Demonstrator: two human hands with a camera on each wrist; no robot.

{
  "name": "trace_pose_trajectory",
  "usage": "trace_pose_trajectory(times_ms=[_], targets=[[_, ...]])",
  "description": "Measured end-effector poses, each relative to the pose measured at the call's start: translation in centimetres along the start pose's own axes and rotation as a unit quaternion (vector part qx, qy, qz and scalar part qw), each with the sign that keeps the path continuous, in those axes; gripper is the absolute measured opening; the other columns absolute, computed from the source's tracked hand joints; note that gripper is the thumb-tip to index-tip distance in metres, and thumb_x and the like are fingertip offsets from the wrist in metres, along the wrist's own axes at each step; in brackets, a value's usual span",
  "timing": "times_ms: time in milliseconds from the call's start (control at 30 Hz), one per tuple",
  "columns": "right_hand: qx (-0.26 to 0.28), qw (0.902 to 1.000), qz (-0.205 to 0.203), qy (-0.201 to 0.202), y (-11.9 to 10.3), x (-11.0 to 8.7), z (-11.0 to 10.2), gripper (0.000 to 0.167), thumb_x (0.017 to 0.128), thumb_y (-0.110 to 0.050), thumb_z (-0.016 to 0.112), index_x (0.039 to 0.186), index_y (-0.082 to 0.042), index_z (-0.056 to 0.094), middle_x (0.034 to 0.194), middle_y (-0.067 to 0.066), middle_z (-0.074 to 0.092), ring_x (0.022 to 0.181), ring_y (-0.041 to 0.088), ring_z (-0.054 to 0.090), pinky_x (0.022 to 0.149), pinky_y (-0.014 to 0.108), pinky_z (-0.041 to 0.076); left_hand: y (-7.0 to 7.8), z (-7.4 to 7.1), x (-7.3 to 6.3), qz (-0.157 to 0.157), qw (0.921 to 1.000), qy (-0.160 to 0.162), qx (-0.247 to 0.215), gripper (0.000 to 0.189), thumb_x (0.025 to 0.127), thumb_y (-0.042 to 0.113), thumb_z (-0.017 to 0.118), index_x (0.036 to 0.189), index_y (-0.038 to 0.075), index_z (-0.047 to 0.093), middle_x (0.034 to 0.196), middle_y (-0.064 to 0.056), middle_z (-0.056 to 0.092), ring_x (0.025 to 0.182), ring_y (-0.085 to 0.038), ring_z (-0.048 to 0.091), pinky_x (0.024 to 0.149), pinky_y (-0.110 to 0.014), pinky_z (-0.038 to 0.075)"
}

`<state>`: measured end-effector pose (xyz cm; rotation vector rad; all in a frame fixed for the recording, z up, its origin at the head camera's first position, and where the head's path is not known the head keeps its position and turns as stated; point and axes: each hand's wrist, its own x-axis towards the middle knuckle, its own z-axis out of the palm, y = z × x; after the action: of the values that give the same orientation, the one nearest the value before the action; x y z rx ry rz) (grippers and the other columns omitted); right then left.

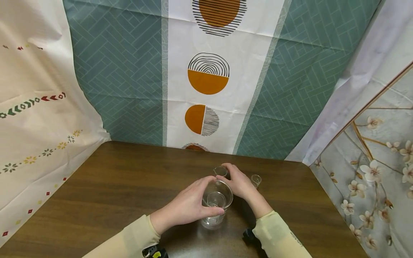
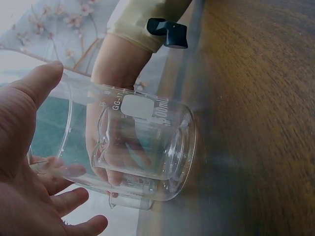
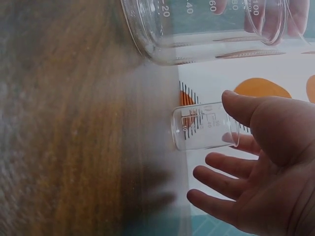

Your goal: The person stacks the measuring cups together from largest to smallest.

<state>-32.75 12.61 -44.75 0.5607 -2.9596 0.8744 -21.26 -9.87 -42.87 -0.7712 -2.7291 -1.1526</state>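
My left hand (image 1: pixel 190 202) grips a large glass beaker (image 1: pixel 227 193) near its rim, thumb on the near side and fingers on the far side. White print reading 500 mL shows on this large beaker (image 2: pixel 184 113) in the left wrist view. Inside it stands a smaller beaker (image 3: pixel 189 22) with white graduations. Farther back, my right hand (image 1: pixel 238 182) pinches a small clear beaker (image 3: pixel 202 125) at its rim between thumb and index finger. The other right fingers spread loosely beside the glass. Both hands work close together.
Another small glass vessel (image 1: pixel 256 179) stands to the right, just behind my right wrist. The brown wooden table (image 1: pixel 129 179) ends at a patterned cloth (image 1: pixel 206 118) at the back. A floral cloth (image 1: pixel 371 186) borders the right side.
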Motion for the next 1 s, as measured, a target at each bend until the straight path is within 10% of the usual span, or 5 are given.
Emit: trace_pose_trajectory(times_ms=[1000], targets=[[-0.002, 0.9980, -0.009, 0.062, -1.4, -0.9, -2.0, 0.052, 0.100, -0.045, 0.084, 0.135, -0.009, 0.071, 0.134, 0.008, 0.068, 0.113, 0.027, 0.065, 0.100, 0.052, 0.055, -0.2, 0.3, 0.0, -0.006, 0.9999, -0.001, -0.010, 0.091, 0.090, 0.074, 0.080, 0.156, 0.018, 0.050, 0.155, 0.002, 0.058, 0.140, -0.019, 0.056, 0.114, -0.053, 0.049]])
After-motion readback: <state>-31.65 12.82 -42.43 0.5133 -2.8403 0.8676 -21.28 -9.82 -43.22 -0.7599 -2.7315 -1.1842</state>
